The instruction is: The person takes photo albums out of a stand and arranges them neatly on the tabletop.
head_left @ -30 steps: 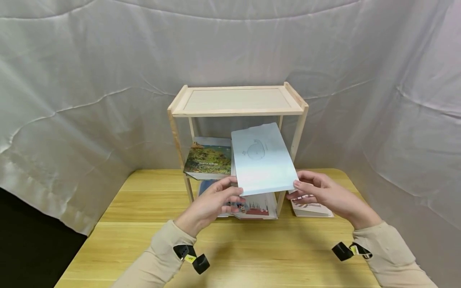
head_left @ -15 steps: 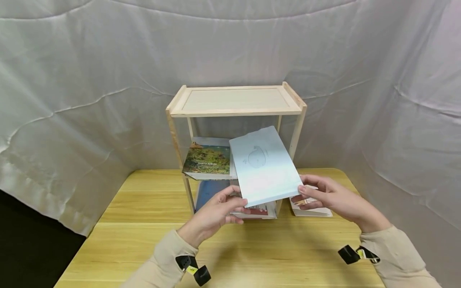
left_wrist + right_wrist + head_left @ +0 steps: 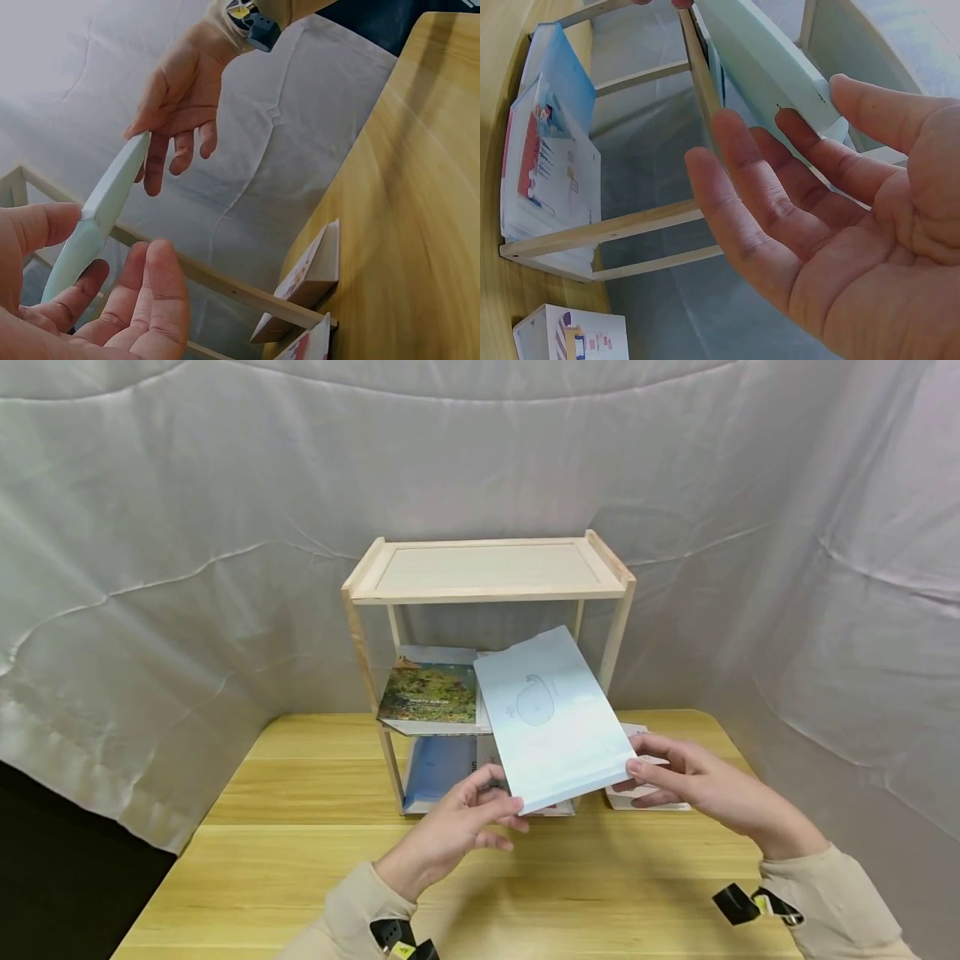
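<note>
A pale blue book [image 3: 555,727] with a line drawing of a whale is held tilted in front of the wooden rack. My left hand [image 3: 457,827] pinches its near left corner between thumb and fingers. At the near right corner, my right hand [image 3: 697,789] pinches it the same way. In the left wrist view the book [image 3: 97,210] appears edge-on between both hands. The right wrist view shows the right thumb on top of the book [image 3: 769,67] and fingers beneath. The book overlaps part of the rack's middle shelf in the head view.
The wooden rack [image 3: 491,568] stands at the table's back. Its middle shelf bears a photo album [image 3: 431,693] with a tree picture. Below are a blue book [image 3: 442,764] and a white illustrated book [image 3: 570,165]. A white printed wedge-shaped item [image 3: 592,337] stands right of the rack.
Both hands have drawn the pale blue book down toward the person and slightly right. More of the blue book on the lower shelf now shows.
</note>
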`<state>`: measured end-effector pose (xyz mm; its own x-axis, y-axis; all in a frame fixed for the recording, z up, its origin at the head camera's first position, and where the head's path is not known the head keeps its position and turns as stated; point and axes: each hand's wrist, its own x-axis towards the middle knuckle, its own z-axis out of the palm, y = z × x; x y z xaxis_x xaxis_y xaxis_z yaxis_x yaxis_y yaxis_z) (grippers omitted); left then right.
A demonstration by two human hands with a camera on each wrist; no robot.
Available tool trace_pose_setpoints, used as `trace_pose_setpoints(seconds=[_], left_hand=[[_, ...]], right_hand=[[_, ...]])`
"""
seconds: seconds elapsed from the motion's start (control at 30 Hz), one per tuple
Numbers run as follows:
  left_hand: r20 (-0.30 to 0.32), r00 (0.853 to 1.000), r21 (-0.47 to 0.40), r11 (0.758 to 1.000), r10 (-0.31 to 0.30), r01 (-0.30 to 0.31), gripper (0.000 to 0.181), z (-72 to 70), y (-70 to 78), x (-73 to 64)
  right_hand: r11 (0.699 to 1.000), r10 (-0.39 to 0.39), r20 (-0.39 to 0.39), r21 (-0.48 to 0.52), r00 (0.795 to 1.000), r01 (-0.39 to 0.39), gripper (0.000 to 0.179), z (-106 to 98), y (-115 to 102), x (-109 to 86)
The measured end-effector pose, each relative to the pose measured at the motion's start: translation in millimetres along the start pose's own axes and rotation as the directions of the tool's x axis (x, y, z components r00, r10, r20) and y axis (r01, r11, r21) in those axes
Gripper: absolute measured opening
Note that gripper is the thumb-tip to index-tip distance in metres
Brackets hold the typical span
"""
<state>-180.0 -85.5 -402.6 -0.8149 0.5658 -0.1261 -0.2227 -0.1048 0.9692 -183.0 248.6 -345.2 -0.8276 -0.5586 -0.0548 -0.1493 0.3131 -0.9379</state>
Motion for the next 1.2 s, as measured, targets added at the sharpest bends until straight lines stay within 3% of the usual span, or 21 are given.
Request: trace_pose_setpoints(seconds=[0.13,0.27,0.7,1.2], left_hand=[[-0.001,1.0,0.002,1.0,0.01,-0.01,0.033,4.2,-4.9,-1.0],[-0.009,1.0,0.013,1.0,0.022,-0.022,0.034,8.6,-8.9,-2.6],[-0.007,0.999,0.053,0.998,0.04,-0.04,0.033,22.9,-17.4,-11.7],[-0.02,0.995,0.133,0.986,0.101,-0.097,0.03,35.7,-17.3,-18.7]], right_hand=[[1.0,-0.008,0.0,-0.027,1.0,0.008,0.036,0.7,-1.1,-4.3],[0.997,-0.062,0.01,-0.052,0.998,0.063,0.031,1.2,-1.9,-8.1],[0.978,-0.147,-0.002,-0.149,0.989,0.145,0.03,4.1,-2.5,-25.6],[0.942,-0.178,-0.093,-0.304,0.98,0.143,0.024,14.2,-5.2,-53.3]])
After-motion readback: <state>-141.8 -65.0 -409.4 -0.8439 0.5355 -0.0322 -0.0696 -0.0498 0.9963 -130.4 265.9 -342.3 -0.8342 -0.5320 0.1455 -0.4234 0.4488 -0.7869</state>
